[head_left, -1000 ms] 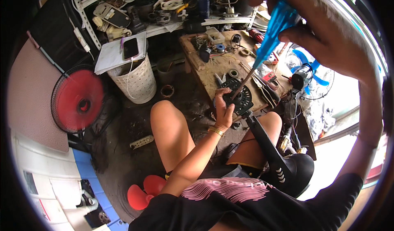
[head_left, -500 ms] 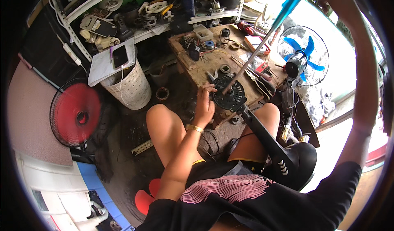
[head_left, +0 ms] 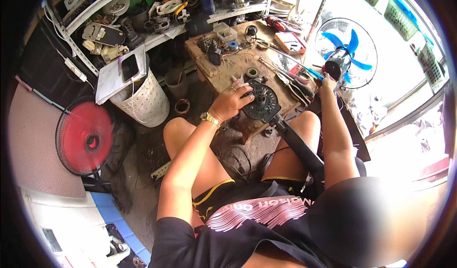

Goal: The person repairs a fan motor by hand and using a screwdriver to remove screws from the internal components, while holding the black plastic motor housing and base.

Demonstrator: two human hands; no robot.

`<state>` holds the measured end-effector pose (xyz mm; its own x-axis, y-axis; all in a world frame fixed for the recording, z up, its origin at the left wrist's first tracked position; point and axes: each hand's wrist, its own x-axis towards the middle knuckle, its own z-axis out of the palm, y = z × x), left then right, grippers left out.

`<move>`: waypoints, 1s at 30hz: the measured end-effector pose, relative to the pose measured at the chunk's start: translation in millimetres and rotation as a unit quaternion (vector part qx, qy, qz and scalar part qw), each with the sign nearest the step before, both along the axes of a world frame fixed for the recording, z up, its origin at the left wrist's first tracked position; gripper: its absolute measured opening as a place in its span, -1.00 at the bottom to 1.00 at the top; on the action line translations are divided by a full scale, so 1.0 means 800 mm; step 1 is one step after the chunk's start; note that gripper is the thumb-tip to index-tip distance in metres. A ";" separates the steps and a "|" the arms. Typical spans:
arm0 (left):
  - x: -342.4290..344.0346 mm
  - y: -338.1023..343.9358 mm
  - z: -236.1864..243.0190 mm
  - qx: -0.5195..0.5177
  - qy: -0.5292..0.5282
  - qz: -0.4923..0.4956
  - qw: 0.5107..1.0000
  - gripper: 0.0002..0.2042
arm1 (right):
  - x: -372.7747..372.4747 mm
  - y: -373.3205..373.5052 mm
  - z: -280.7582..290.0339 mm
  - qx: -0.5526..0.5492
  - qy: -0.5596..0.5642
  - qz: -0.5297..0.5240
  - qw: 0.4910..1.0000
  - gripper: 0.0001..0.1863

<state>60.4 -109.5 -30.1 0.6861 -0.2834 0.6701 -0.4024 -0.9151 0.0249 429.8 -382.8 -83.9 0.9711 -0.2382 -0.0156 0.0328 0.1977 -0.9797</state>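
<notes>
A black round fan motor housing (head_left: 262, 107) with vent slots and a central shaft is attached to a long black fan stand neck (head_left: 299, 145), which slants down between my legs. My left hand (head_left: 232, 101) is closed at its left rim, fingers over the edge; the thumb side is partly hidden. Off to the right, my right hand (head_left: 328, 82) is closed round the handle end of a long screwdriver with a blue handle (head_left: 314, 73). Its metal shaft points up and left over the bench, close to the pliers (head_left: 295, 89).
The wooden bench (head_left: 214, 80) carries a tape roll (head_left: 252, 72), a red-and-white meter (head_left: 290, 43) and several tools. A fan with blue blades (head_left: 351, 44) stands at the right. A white basket (head_left: 147, 99) with a phone (head_left: 130, 67) on top and a red fan (head_left: 85, 137) are at the left.
My right hand has come down from high above the motor to the bench's right side, bringing the screwdriver away from the shaft. My left hand stays on the housing, its fingers now further over the rim.
</notes>
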 end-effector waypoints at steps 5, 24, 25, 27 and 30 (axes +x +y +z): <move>-0.030 -0.006 0.044 0.001 0.022 0.030 0.999 -0.67 | -0.030 0.037 -0.059 0.035 0.116 0.089 0.989 -0.76; -0.033 0.003 0.107 -0.161 0.289 0.038 0.943 -0.74 | -0.349 0.008 0.151 -0.599 -0.295 0.549 0.502 0.10; -0.033 0.003 0.104 -0.165 0.289 0.040 0.942 -0.74 | -0.354 0.008 0.153 -0.600 -0.295 0.552 0.498 0.10; -0.033 0.009 0.100 -0.187 0.331 0.039 0.924 -0.75 | -0.359 0.014 0.157 -0.653 -0.232 0.545 0.472 0.07; -0.036 0.021 0.087 -0.204 0.328 0.028 0.922 -0.77 | -0.347 0.015 0.139 -0.563 -0.296 0.583 0.505 0.03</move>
<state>31.5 -92.4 39.2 0.9876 -0.0523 0.1480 -0.1309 -0.7947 0.5927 152.3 -370.7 27.1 0.2150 0.9676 -0.1327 0.8912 -0.2499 -0.3785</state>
